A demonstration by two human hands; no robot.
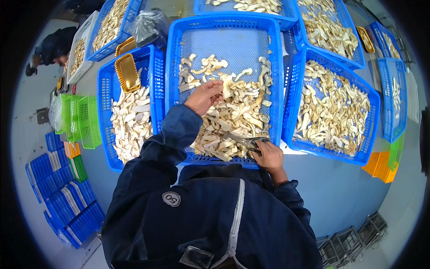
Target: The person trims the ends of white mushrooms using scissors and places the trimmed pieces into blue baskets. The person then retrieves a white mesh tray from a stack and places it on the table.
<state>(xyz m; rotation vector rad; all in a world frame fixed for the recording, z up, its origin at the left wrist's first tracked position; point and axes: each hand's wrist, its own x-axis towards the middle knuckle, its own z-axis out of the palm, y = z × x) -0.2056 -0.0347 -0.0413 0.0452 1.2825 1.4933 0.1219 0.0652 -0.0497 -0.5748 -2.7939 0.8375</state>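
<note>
A blue plastic mesh crate (223, 23) lies before me, with pale dried mushroom slices (215, 144) heaped over its nearer part and smaller clusters farther up. My left hand (205, 97) is above the heap, its fingertips pinching a cream-coloured mushroom slice (227, 88). At the crate's near right corner, my right hand (269, 155) holds black-handled scissors (247, 142), whose blades point left over the slices. Whether the blades are fully closed is hard to tell.
Blue crates of mushroom slices stand left (102, 101) and right (376, 111), with others behind. A gold tray (126, 72) rests on the left crate. Beyond are a plastic bag (151, 27), green baskets (89, 121) and, at far left, another person (55, 47). Stacked blue crates (67, 198) stand lower left.
</note>
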